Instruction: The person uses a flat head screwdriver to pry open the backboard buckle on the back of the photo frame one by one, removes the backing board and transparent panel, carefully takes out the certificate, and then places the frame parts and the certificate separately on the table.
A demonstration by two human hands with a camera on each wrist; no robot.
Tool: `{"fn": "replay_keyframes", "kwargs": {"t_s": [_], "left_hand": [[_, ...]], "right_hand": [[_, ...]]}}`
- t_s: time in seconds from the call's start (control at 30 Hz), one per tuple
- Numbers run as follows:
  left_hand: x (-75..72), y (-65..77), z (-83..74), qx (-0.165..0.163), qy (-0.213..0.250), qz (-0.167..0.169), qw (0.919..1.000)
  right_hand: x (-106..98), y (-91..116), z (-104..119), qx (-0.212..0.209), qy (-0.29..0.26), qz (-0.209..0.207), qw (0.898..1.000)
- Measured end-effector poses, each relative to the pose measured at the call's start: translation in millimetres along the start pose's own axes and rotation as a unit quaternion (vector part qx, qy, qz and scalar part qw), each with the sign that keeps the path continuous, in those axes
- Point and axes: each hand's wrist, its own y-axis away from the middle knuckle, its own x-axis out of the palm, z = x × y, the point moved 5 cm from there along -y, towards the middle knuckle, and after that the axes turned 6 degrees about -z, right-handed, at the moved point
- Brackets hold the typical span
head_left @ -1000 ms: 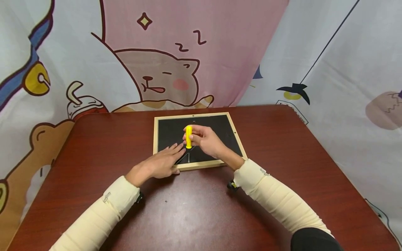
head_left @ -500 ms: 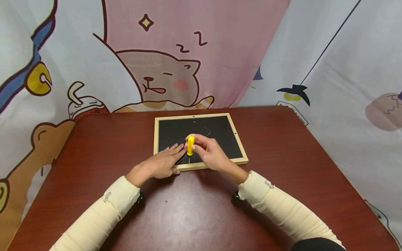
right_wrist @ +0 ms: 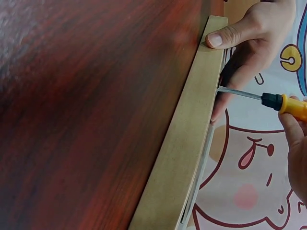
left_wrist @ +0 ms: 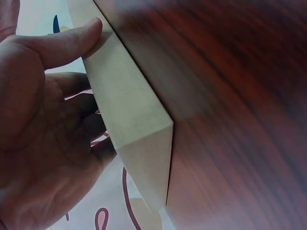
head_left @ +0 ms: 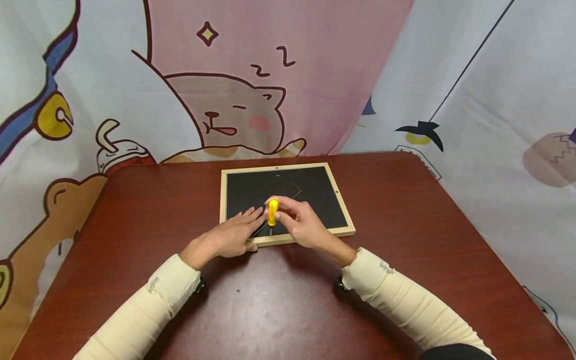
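A light wooden picture frame (head_left: pixel 345 231) with a black backing board (head_left: pixel 252 187) lies flat on the table. My left hand (head_left: pixel 234 234) rests on its front left corner, fingers extended over the board. In the left wrist view, the left thumb (left_wrist: pixel 72 45) lies against the frame's outer side (left_wrist: pixel 124 91). Between its thumb and fingers, my right hand (head_left: pixel 303 222) grips a yellow-handled screwdriver (head_left: pixel 272 212), nearly upright. In the right wrist view, the metal shaft (right_wrist: pixel 240 92) reaches the inner edge of the frame's front rail (right_wrist: pixel 187 129); what the tip touches is too small to tell.
The reddish-brown table (head_left: pixel 279 305) stands before a printed curtain (head_left: pixel 351 60) at the back and sides. A thin cable (head_left: pixel 551 307) hangs by the table's right edge. A small metal hanger (head_left: pixel 277 176) sits at the board's far edge.
My right hand with the screwdriver has come down toward the frame's front rail, uncovering a thin bent line on the board. The left hand has stayed in place.
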Motion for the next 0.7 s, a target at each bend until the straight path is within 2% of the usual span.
{"fn": "replay_keyframes", "kwargs": {"t_s": [0.27, 0.37, 0.43, 0.53, 0.6, 0.7], "left_hand": [[-0.5, 0.4, -0.7, -0.002, 0.001, 0.002, 1.0], [-0.7, 0.2, -1.3, 0.004, 0.0, 0.001, 1.0], [0.3, -0.2, -1.9, 0.005, 0.0, 0.0, 1.0], [2.2, -0.4, -2.5, 0.001, 0.002, -0.001, 1.0], [2.5, 0.1, -2.9, 0.0, 0.001, -0.003, 1.0], [1.0, 1.1, -3.3, 0.004, -0.004, -0.006, 1.0]], "right_hand": [[-1.0, -2.3, -1.2, 0.015, -0.01, -0.001, 1.0], [-6.0, -8.3, -4.6, 0.034, -0.032, -0.006, 0.999], [-13.2, -14.4, -8.2, 0.06, -0.068, -0.017, 0.996], [-32.1, -23.3, -14.1, 0.108, -0.133, -0.047, 0.984], [-49.1, -27.1, -15.4, 0.141, -0.177, -0.069, 0.972], [-77.0, -29.5, -16.4, 0.176, -0.215, -0.091, 0.956]]}}
